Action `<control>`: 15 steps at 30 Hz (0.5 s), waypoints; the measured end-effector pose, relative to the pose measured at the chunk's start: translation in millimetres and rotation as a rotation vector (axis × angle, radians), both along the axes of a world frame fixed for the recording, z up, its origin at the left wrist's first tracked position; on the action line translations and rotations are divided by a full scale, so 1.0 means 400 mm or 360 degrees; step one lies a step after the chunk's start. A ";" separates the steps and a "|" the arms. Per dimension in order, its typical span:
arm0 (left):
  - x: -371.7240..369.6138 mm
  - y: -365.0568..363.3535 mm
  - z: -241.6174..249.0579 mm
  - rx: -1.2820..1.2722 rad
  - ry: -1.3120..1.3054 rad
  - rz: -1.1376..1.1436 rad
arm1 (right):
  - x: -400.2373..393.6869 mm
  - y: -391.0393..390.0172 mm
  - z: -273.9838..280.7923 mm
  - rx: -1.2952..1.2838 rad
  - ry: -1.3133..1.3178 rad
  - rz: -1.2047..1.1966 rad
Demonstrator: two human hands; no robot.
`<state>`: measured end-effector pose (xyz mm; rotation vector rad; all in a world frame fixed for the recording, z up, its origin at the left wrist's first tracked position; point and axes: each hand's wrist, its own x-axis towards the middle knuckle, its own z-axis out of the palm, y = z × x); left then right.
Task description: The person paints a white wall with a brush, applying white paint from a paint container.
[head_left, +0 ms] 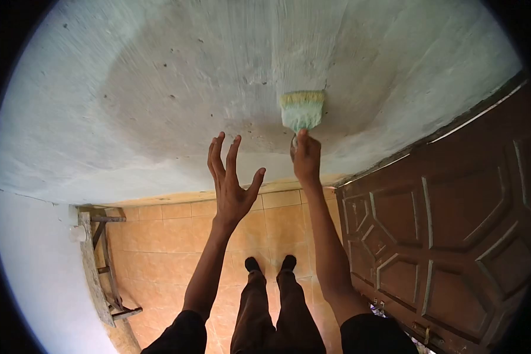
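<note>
My right hand (307,156) is closed around the handle of a wide paintbrush (302,112). The brush has pale yellowish bristles and a ferrule coated in light green paint. Its bristles point up, right at the surface of the wall (230,76). The wall shows patchy whitish-grey paint, streaky brush marks and small dark pits. To the left, my left hand (231,183) is raised in front of the lower wall with its fingers spread and nothing in it.
A brown panelled door (430,230) stands at the right. On the left, a wooden bench (100,265) rests by the white side wall, with a white container (76,233) at its far end. My feet stand on orange floor tiles (171,242).
</note>
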<state>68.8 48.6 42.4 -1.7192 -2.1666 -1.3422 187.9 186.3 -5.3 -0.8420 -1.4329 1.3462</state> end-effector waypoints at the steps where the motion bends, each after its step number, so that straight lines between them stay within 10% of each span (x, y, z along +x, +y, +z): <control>1: -0.001 0.004 -0.017 0.0012 0.0025 0.0001 | 0.009 -0.012 -0.053 -0.0041 -0.0049 0.0032; 15: 0.004 -0.002 -0.148 0.0148 -0.0116 0.0087 | -0.044 -0.002 -0.056 0.0006 0.0181 0.0021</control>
